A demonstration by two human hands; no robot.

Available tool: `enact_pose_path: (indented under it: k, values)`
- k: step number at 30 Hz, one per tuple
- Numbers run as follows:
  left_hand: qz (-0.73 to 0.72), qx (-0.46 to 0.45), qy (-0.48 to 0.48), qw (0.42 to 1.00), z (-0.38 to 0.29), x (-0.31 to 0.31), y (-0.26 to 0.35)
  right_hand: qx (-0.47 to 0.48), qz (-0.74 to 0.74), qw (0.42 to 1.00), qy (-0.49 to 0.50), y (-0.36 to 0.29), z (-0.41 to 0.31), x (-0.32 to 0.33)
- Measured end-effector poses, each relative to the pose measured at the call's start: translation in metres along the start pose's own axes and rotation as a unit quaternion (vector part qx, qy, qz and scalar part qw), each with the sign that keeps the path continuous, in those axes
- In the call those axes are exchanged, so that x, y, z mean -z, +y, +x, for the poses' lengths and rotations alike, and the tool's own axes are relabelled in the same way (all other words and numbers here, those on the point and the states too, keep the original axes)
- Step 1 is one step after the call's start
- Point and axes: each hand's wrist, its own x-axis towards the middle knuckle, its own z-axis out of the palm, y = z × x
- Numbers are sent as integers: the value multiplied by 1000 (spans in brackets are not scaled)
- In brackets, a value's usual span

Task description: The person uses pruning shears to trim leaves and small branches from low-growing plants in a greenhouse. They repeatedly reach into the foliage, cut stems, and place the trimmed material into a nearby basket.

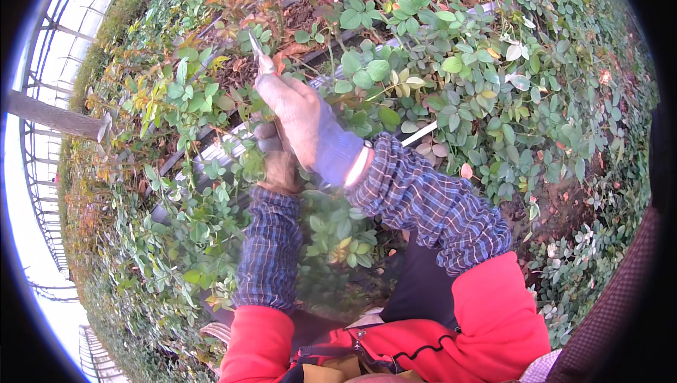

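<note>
My right hand (301,118), in a pale knit glove with a blue-violet cuff, closes around what look like pruning shears (256,47). Their metal blades point up and away from me, among leaves. Lower and to the left is my left hand (278,166), partly hidden behind the right one and blurred. Grey covering shows on its fingertips; whether they grip a stem cannot be made out. Around both hands grow leafy rose bushes (365,71), with green and some reddish leaves.
Pale rails or pipes (232,142) run diagonally through the foliage beneath my hands. At the left, a brown post (55,113) juts in before the greenhouse frame (45,60). Bare soil (552,208) with fallen leaves shows at the right.
</note>
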Motion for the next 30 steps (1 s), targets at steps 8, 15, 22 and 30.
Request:
enact_pose_path:
  k: [8, 15, 22, 30]
  values:
    - [85, -32, 22, 996, -8, 4, -7, -118, 324, 938, 36, 6, 59, -21]
    - [46, -48, 89, 994, -12, 2, -3, -54, 293, 954, -16, 20, 66, -16]
    - [71, 33, -15, 997, 1, 4, 8, -88, 183, 978, 37, 18, 84, -8]
    - [146, -9, -34, 989, -5, -20, -8, 41, -113, 990, 70, 27, 89, -10]
